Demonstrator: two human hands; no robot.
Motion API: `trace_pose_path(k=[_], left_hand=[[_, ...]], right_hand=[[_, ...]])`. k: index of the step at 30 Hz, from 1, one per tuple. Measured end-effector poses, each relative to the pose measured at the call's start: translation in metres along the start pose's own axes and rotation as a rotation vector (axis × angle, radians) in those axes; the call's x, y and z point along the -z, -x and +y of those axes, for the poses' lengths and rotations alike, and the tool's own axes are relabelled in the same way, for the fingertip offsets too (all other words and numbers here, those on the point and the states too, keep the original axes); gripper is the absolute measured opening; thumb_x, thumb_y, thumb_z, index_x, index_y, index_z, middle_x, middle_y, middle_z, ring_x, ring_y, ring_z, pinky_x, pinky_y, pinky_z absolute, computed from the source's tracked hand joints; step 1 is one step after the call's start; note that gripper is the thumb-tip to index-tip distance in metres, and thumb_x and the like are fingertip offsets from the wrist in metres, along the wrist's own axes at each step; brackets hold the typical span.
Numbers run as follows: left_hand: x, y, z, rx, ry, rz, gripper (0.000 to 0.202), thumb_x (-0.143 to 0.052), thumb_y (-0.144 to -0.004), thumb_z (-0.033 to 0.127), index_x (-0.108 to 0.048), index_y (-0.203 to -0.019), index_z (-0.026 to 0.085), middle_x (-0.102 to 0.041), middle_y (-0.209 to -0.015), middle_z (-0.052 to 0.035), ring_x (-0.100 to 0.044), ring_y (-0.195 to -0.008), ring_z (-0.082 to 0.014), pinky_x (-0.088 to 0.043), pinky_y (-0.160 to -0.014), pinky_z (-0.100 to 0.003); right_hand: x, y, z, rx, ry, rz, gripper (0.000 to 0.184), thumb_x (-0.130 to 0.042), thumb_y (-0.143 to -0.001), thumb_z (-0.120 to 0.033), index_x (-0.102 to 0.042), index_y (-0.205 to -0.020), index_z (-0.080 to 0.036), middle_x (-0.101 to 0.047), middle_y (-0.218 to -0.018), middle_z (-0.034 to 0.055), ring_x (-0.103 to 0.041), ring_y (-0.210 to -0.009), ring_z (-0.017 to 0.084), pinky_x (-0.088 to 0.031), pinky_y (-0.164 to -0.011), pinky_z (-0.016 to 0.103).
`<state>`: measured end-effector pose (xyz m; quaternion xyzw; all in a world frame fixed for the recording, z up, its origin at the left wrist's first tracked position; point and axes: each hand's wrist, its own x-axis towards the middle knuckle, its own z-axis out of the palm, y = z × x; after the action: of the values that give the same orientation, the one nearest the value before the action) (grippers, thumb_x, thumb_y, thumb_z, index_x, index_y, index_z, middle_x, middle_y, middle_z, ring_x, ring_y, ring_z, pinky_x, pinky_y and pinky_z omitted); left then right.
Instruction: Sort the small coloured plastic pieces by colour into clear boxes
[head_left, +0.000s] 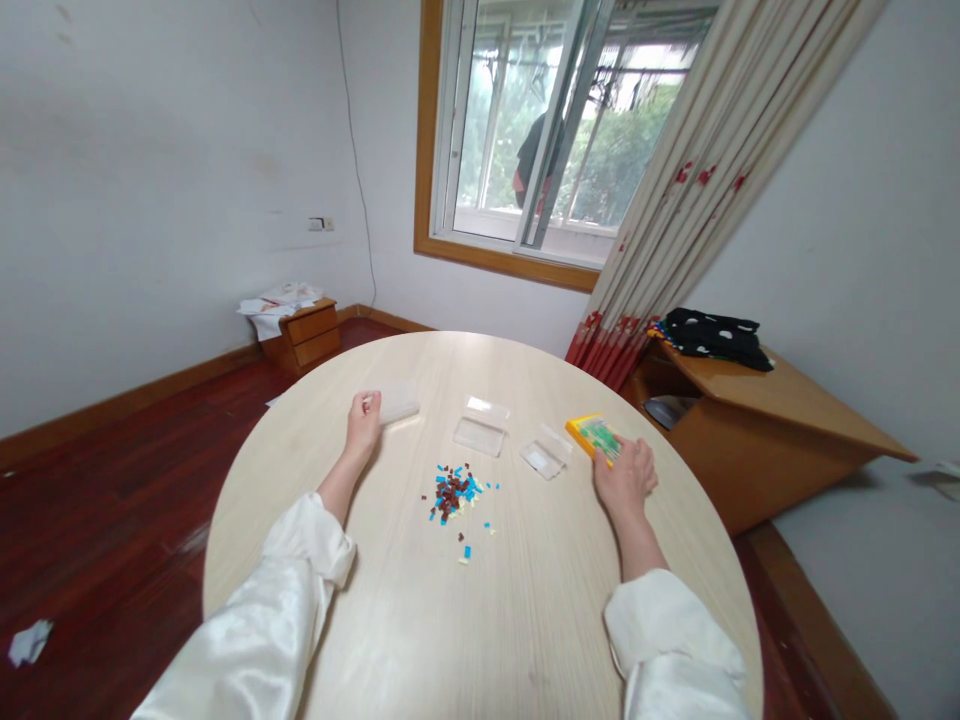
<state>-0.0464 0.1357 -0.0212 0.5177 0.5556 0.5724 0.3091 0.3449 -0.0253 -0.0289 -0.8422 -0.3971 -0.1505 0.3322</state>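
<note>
My left hand is closed on the near-left end of a clear plastic box, which rests on the table's left side. On the right, my right hand grips the lower right part of a flat yellow box with a green and white face; my fingers hide some of it. A pile of small brown, blue and pale yellow pieces lies mid-table, a few scattered around it. Beyond the pile stands a clear plastic case with its lid raised. A smaller clear case, also opened, sits nearer my right hand.
The round pale wooden table fills the foreground. A tilted wooden cabinet with dark cloth on it adjoins the right side. Back left is a small drawer unit under papers. A curtain hangs by the window; someone's figure shows outside.
</note>
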Motion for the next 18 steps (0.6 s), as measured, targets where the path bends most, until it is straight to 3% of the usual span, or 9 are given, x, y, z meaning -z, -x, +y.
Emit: trace_pose_path(k=[4, 8, 14, 18], left_hand=[[0.005, 0.007, 0.004, -0.098, -0.138, -0.094, 0.012, -0.055, -0.073, 0.027, -0.057, -0.078, 0.017, -0.054, -0.071, 0.0003, -0.051, -0.069, -0.0149, -0.043, -0.071, -0.026], [0.006, 0.011, 0.004, -0.212, -0.29, -0.179, 0.009, -0.051, -0.066, 0.015, -0.058, -0.071, 0.017, -0.055, -0.078, -0.0028, -0.051, -0.08, -0.0184, -0.042, -0.081, -0.031], [0.007, 0.017, 0.007, -0.258, -0.403, -0.282, 0.006, -0.054, -0.065, 0.017, -0.057, -0.061, 0.017, -0.053, -0.083, -0.0052, -0.05, -0.092, -0.0224, -0.039, -0.092, -0.038], [0.008, 0.022, 0.011, -0.264, -0.433, -0.314, 0.012, -0.053, -0.066, 0.014, -0.054, -0.055, 0.017, -0.054, -0.086, -0.0071, -0.048, -0.095, -0.0229, -0.038, -0.094, -0.037]], right_hand=[[0.0, 0.0, 0.0, 0.014, -0.019, 0.028, 0.044, -0.044, -0.079, -0.037, -0.05, -0.116, -0.013, -0.038, -0.135, 0.0232, -0.029, -0.129, 0.033, -0.027, -0.097, 0.053], [0.0, 0.001, -0.001, 0.0, -0.017, 0.009, 0.044, -0.044, -0.079, -0.036, -0.05, -0.116, -0.013, -0.038, -0.136, 0.0229, -0.029, -0.129, 0.034, -0.026, -0.098, 0.054], [0.0, 0.001, -0.001, -0.025, -0.045, 0.038, 0.045, -0.045, -0.078, -0.039, -0.05, -0.114, -0.014, -0.035, -0.139, 0.0218, -0.025, -0.131, 0.034, -0.024, -0.099, 0.054], [0.001, -0.001, 0.001, -0.023, -0.063, 0.049, 0.044, -0.05, -0.076, -0.041, -0.051, -0.11, -0.013, -0.043, -0.129, 0.0218, -0.033, -0.124, 0.034, -0.028, -0.097, 0.052]])
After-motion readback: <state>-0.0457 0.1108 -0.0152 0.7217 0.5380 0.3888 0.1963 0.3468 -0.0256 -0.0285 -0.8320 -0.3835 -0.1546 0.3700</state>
